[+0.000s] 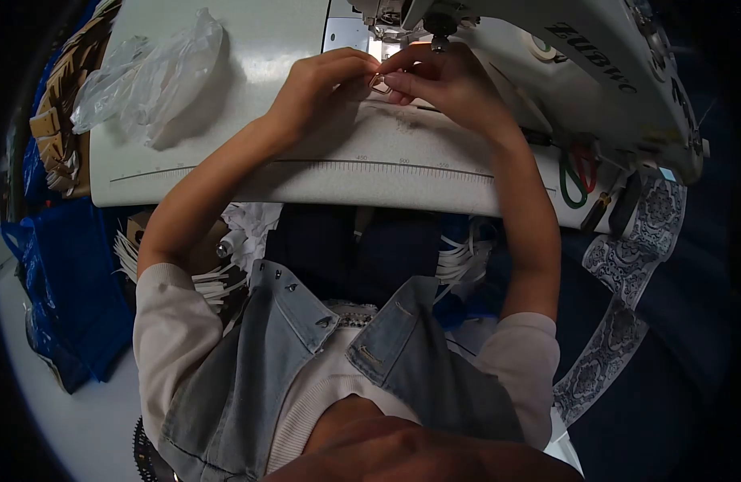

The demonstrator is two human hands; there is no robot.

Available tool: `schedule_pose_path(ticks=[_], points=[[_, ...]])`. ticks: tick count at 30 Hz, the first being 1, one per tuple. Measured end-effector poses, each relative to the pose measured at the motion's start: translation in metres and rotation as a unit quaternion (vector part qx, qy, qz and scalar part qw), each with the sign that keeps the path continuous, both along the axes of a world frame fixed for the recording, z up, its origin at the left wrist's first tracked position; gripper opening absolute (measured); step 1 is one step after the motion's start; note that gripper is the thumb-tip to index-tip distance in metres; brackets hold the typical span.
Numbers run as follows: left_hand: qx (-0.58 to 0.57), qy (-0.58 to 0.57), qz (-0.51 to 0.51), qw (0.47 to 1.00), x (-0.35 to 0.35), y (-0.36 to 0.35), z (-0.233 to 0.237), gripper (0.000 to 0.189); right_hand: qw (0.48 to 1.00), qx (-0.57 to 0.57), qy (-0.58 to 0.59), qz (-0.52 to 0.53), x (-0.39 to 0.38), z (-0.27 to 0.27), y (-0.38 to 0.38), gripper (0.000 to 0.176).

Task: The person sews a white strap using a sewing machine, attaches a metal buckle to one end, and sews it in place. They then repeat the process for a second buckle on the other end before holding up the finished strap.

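Observation:
Both hands meet close in front of the needle area of a sewing machine (619,68). My left hand (330,80) has its fingers pinched on one side of a small metal ring (379,83). From the other side, my right hand (439,80) holds the same ring between thumb and fingers. The ring looks angular, and the fingers cover part of it. Whether a strap or thread runs through it is too small to tell.
A crumpled clear plastic bag (166,76) lies on the white table (250,181) at left. Brown pieces (57,136) are stacked beyond it. Scissors (578,173), a screwdriver (598,212) and a patterned ribbon (627,297) are at right. A blue bag (77,281) sits lower left.

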State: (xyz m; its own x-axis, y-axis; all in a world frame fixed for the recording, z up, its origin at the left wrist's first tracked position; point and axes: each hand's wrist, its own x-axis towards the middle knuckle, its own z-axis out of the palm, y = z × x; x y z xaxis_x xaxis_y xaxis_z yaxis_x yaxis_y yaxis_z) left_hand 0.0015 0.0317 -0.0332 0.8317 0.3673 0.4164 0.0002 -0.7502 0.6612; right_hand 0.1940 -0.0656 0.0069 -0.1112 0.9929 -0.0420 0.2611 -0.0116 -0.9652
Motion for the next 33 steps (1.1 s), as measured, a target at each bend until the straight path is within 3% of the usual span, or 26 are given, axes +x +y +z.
schedule_pose_path(ticks=[1,2,4,8,10,15,19,21,24,25,27,28,30,32,33], points=[[-0.092,0.011,0.028,0.995,0.002,0.001,0.002,0.016,1.0,-0.002,0.0,0.001,-0.002,-0.002,0.002,0.017],[-0.094,0.011,0.029,0.995,0.003,0.0,0.001,0.016,1.0,0.009,-0.001,-0.011,-0.003,-0.003,0.003,0.017],[-0.202,-0.058,0.026,0.977,0.004,0.0,-0.001,0.015,1.0,0.019,-0.001,-0.022,-0.004,-0.006,0.004,0.018],[-0.267,-0.049,0.008,0.962,0.0,0.004,-0.005,0.018,0.993,0.044,-0.077,-0.072,-0.006,-0.009,0.002,0.015],[-0.3,0.055,0.033,0.952,-0.002,0.006,-0.001,0.021,0.991,0.041,-0.087,-0.095,-0.008,-0.013,0.004,0.013],[-0.307,0.067,0.021,0.949,0.004,0.012,0.006,0.021,0.962,0.187,-0.187,-0.074,-0.011,-0.02,0.005,0.011],[-0.343,0.057,0.022,0.937,0.004,0.016,0.002,0.022,0.956,0.202,-0.194,-0.089,-0.013,-0.026,0.006,0.008],[-0.294,0.03,0.032,0.955,0.011,0.018,0.003,0.021,0.898,0.238,-0.322,-0.18,-0.015,-0.035,0.014,0.008],[-0.226,0.034,0.058,0.972,0.021,0.024,0.002,0.019,0.88,0.297,-0.296,-0.225,-0.02,-0.042,0.021,0.012],[-0.208,0.067,0.077,0.973,0.025,0.026,0.002,0.019,0.879,0.296,-0.3,-0.225,-0.018,-0.04,0.018,0.012],[-0.205,0.053,0.09,0.973,0.027,0.027,-0.007,0.017,0.925,0.163,-0.248,-0.239,-0.018,-0.032,0.01,0.019],[-0.201,0.044,0.105,0.973,0.029,0.027,-0.01,0.016,0.924,0.165,-0.25,-0.239,-0.016,-0.026,0.007,0.019],[-0.208,0.017,0.113,0.971,0.028,0.025,-0.012,0.016,0.967,0.008,-0.235,-0.1,-0.016,-0.017,0.002,0.024],[-0.216,-0.005,0.117,0.969,0.025,0.022,-0.011,0.015,0.972,-0.018,-0.215,-0.092,-0.015,-0.03,0.009,0.028],[-0.225,-0.015,0.12,0.967,0.024,0.022,-0.009,0.015,0.975,0.025,-0.193,-0.106,-0.013,-0.034,0.011,0.027]])
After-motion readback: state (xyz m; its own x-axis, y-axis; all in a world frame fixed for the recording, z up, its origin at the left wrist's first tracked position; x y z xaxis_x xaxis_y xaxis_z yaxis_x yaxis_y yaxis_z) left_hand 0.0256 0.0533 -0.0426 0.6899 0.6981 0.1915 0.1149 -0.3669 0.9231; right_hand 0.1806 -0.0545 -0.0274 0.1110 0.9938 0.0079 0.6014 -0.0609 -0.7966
